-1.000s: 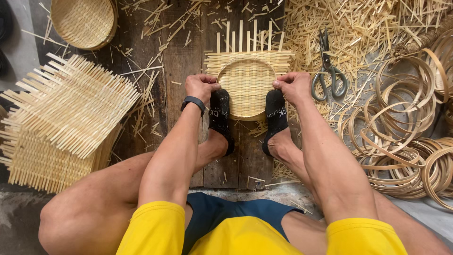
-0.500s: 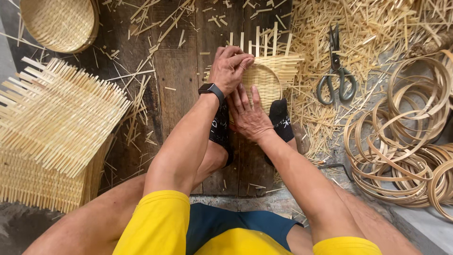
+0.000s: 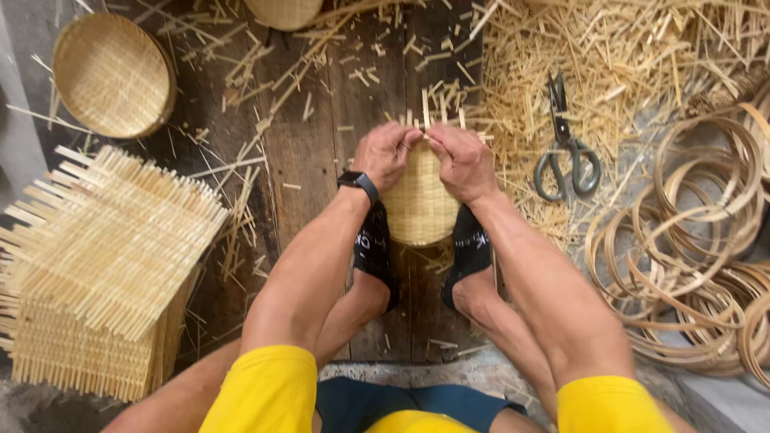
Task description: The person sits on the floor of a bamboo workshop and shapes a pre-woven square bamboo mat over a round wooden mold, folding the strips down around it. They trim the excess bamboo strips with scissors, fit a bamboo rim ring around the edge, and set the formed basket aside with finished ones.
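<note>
Wooden floor (image 3: 321, 160) carries the woven basket (image 3: 421, 204), clamped between both feet. Left hand (image 3: 385, 154) and right hand (image 3: 461, 160) pinch its far rim; bending the splints evenly probably works best.

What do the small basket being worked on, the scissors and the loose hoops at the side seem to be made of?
Woven basket: thin pale bamboo-like strips, matt, with the weave showing.
Scissors: dark metal blades; grey handles, probably coated or plastic.
Hoops: bent tan strips, likely bamboo or cane.
</note>
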